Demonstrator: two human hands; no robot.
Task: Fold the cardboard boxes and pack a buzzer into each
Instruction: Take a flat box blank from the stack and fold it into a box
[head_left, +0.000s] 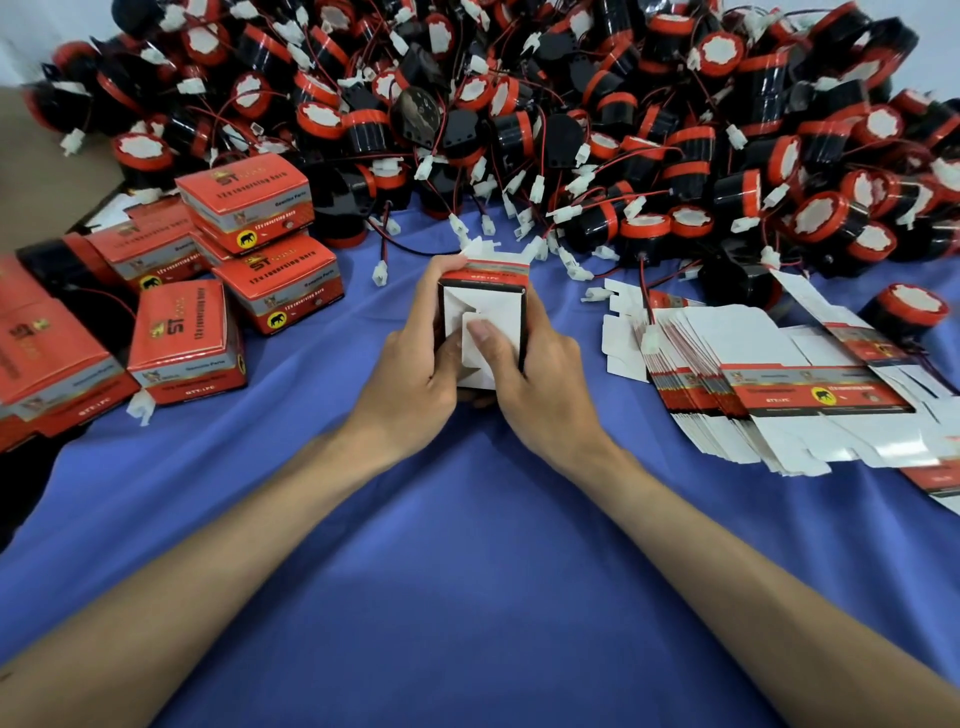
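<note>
A small cardboard box with a red and black printed band is held upright over the blue cloth, its white end flaps facing me. My left hand grips its left side, fingers curled round the top corner. My right hand grips its right side, and the thumb presses on the folded white flaps. A big heap of black and red buzzers with red wires and white plugs fills the back of the table.
Several closed red boxes are stacked at the left. A fanned stack of flat box blanks lies at the right, with one buzzer beyond it. The blue cloth covers the table in front of me.
</note>
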